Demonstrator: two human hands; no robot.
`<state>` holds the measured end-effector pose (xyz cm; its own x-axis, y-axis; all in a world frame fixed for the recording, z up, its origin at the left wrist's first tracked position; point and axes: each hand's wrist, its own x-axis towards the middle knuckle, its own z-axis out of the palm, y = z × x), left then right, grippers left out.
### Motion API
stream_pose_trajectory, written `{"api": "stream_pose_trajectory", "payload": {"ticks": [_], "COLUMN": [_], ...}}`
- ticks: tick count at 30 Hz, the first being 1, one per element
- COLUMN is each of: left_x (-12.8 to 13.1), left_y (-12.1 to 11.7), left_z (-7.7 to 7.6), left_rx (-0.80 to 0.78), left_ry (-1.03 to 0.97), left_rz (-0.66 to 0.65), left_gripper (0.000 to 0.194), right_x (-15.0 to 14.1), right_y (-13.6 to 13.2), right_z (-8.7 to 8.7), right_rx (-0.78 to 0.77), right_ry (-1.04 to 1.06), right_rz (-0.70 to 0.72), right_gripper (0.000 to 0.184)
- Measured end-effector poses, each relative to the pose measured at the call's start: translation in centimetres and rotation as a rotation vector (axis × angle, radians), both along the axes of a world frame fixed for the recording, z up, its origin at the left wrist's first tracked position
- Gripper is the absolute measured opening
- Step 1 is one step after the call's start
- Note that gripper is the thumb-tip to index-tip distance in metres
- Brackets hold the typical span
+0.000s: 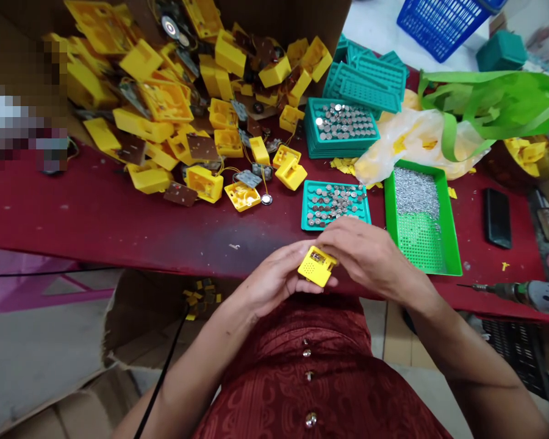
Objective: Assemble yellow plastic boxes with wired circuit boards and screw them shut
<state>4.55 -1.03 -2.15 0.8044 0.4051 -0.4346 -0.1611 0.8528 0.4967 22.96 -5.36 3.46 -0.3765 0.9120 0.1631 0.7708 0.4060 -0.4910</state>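
Observation:
Close to the table's front edge, my left hand (277, 274) is closed round a small yellow plastic case (318, 268). The case has a grid of small holes and a recess with metal parts in its upper side. My right hand (361, 253) bends over the case's upper right edge, with its fingertips touching there; whether they hold some small part is hidden. Just beyond the hands lies a teal tray (304, 207) with rows of button cells (336, 201). To its right stands a green basket (452, 250) of small metal screws (416, 192).
A big heap of yellow cases (165, 100) with wires and boards spreads over the left back. Stacked teal trays (320, 143) stand behind. At right lie a black phone (497, 217) and an electric screwdriver (526, 294). A cardboard box (137, 323) with yellow pieces sits below.

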Motion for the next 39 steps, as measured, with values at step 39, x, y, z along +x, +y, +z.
{"api": "stream_pose_trajectory", "payload": {"ticks": [39], "left_x": [1.9], "left_y": [-1.5], "left_z": [-0.1], "left_rx": [0.192], "left_ry": [0.089], "left_rz": [0.206], "left_gripper": [0.037], "right_x": [0.6], "right_y": [0.6], "right_z": [-2.7], "right_rx": [-0.598], "right_ry": [0.676], "right_rz": [-0.486], "right_gripper": [0.027]}}
